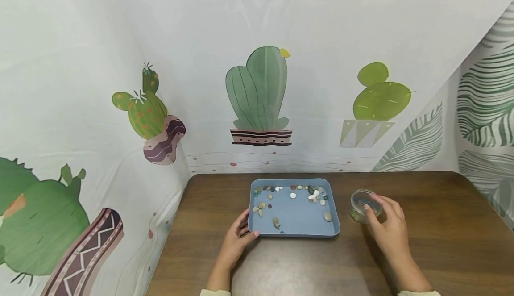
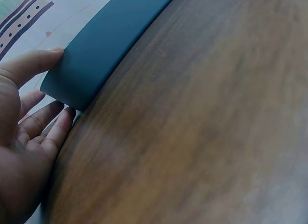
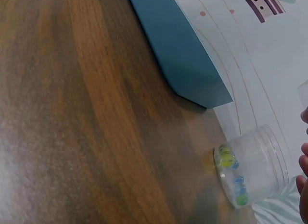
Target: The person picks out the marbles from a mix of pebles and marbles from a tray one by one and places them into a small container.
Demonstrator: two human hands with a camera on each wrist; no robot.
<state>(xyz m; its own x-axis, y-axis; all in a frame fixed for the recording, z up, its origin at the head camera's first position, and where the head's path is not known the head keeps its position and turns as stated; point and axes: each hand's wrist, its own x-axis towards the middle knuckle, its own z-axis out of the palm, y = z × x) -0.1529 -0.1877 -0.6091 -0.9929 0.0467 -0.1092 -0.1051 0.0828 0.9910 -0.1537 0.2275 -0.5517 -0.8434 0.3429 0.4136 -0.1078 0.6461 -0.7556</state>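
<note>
A blue rectangular tray (image 1: 299, 219) lies on the table with small stones in it. At its near left corner my left hand (image 1: 236, 241) grips it, the thumb at the rim and the fingers curled by the wall, as the left wrist view also shows. To the tray's right stands a clear plastic jar (image 3: 257, 161) with green, yellow and blue glass beads (image 3: 227, 159) at its bottom. Above the jar's mouth, my right hand (image 1: 388, 224) pinches a clear round lid (image 1: 363, 194) between thumb and fingers. Only fingertips and a sliver of the lid show in the right wrist view.
White pebbles (image 1: 316, 193) and a larger tan stone (image 1: 327, 217) lie at the tray's right side, with several more stones along the far and left sides. The brown wooden table (image 1: 441, 224) ends at a wall cloth (image 1: 321, 108) printed with cacti.
</note>
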